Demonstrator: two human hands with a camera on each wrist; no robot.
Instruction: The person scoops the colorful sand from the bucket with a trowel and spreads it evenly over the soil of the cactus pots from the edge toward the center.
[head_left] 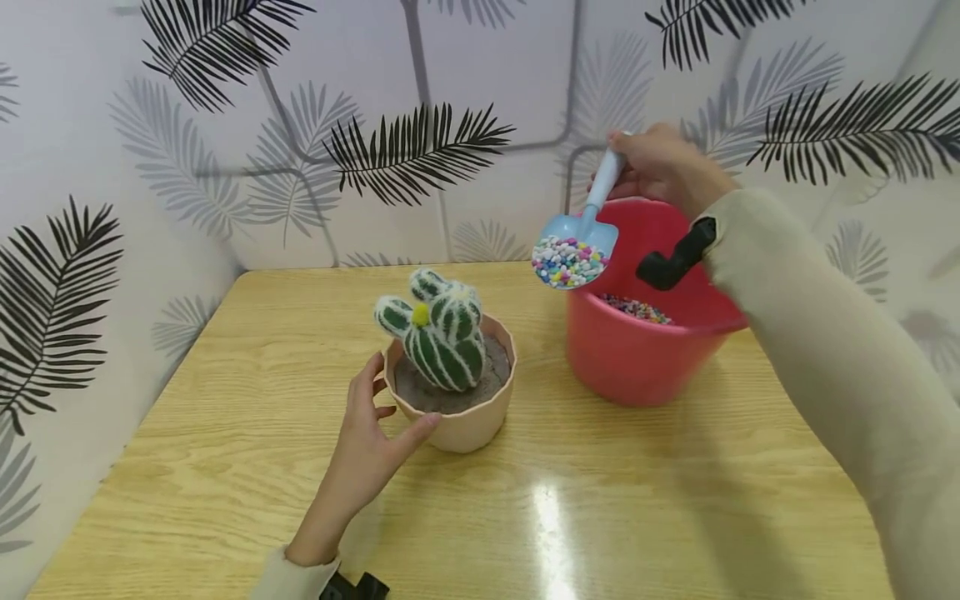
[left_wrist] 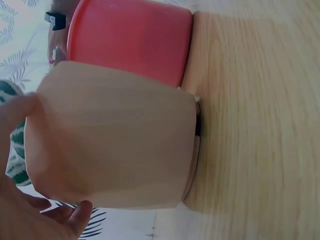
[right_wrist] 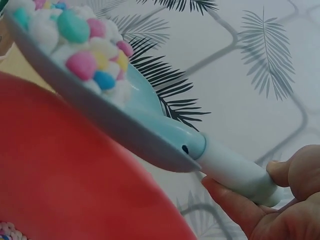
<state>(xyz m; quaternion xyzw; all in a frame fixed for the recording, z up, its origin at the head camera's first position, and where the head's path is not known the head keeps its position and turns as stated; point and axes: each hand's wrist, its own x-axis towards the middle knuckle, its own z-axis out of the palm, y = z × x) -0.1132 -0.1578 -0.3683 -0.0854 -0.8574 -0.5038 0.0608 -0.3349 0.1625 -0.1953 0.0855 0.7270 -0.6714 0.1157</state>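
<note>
My right hand (head_left: 663,162) grips the pale handle of a small light-blue shovel (head_left: 592,208). A heap of multicoloured pebbles (head_left: 568,262) fills its blade, which is held level at the left rim of a red bucket (head_left: 637,362). Seen in the right wrist view, thumb and fingers hold the end of the shovel handle (right_wrist: 235,172). With thumb and fingers spread around its left and near sides, my left hand (head_left: 367,450) holds a beige flowerpot (head_left: 465,429). A fuzzy green-and-white cactus (head_left: 442,354) with a yellow bloom stands in the pot's grey filling.
More coloured pebbles (head_left: 637,310) lie at the bottom of the bucket. Bucket and pot stand apart on a wooden table (head_left: 247,400). Behind it hangs a pale wall covering (head_left: 502,200) with leaf prints.
</note>
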